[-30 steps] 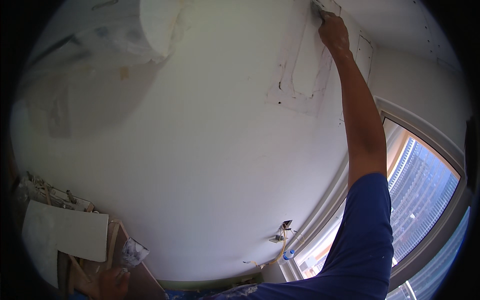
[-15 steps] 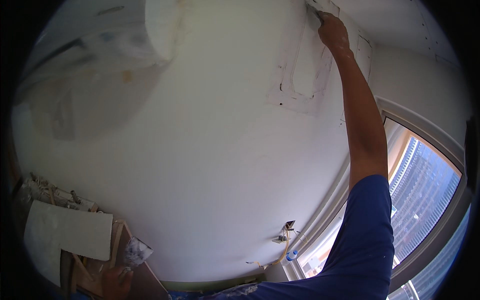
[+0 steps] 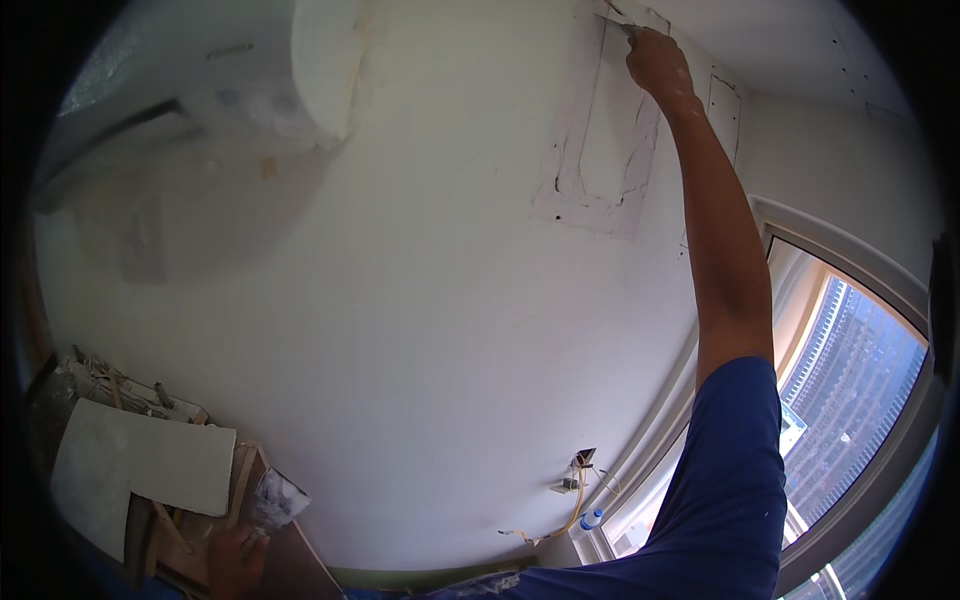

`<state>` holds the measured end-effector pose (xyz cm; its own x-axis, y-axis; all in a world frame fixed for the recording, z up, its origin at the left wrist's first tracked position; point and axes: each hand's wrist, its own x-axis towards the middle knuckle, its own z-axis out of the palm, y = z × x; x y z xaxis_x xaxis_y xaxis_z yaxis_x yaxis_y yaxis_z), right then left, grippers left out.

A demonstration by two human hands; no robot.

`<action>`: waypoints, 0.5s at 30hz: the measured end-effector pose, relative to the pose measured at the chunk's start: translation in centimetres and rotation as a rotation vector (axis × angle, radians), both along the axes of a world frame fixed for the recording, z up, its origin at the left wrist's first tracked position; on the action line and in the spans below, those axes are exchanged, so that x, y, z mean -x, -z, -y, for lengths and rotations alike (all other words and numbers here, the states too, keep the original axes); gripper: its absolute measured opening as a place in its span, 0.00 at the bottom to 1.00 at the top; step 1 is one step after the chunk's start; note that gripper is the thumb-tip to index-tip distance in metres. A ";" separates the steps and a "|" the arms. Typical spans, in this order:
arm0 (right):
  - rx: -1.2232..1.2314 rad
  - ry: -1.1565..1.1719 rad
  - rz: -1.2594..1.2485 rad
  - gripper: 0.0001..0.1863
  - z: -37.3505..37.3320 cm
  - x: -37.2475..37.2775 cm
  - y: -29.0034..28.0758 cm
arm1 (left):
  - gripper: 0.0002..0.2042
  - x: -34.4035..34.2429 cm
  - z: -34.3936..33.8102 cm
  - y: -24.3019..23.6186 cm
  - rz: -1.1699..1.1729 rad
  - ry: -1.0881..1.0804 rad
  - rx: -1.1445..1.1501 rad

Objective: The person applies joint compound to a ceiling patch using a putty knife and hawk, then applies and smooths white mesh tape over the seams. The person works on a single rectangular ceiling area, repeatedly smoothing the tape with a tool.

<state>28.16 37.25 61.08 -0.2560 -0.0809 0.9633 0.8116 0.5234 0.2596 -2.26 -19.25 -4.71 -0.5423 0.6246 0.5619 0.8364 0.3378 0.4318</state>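
Note:
My right hand [image 3: 660,66] reaches high up at the end of a stretched arm, closed round a putty knife [image 3: 617,25]. Its thin blade lies at the upper part of a rectangular patch [image 3: 608,140] on the wall, whose outline is marked by dark, cracked seams. Down at the lower left, my left hand [image 3: 236,560] is closed on the handle of a broad scraper [image 3: 281,498]. White filler coats that wide blade. Below the scraper is a brown board surface.
An L-shaped white board [image 3: 170,460] and wooden strips with debris [image 3: 130,385] lie at lower left. A white wall unit [image 3: 220,80] juts out above. Wires hang from an open wall box [image 3: 582,458] near a blue-capped bottle [image 3: 592,519]. A window [image 3: 850,380] is at right.
My right hand has moved slightly left with the putty knife, and the blade now points more to the left. My left hand and its scraper appear nearly unmoved; the view has shifted a little.

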 end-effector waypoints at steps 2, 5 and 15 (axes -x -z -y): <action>0.021 0.096 -0.059 0.21 -2.2 -2.8 -2.1 | 0.12 0.3 0.2 0.2 0.023 0.007 0.020; 0.040 0.110 -0.161 0.21 -3.8 -5.9 -4.6 | 0.12 0.3 -0.1 -0.3 0.110 0.043 0.030; 0.019 0.102 -0.176 0.21 -7.2 -6.8 -9.5 | 0.12 -0.2 -0.4 0.5 -0.002 -0.036 -0.117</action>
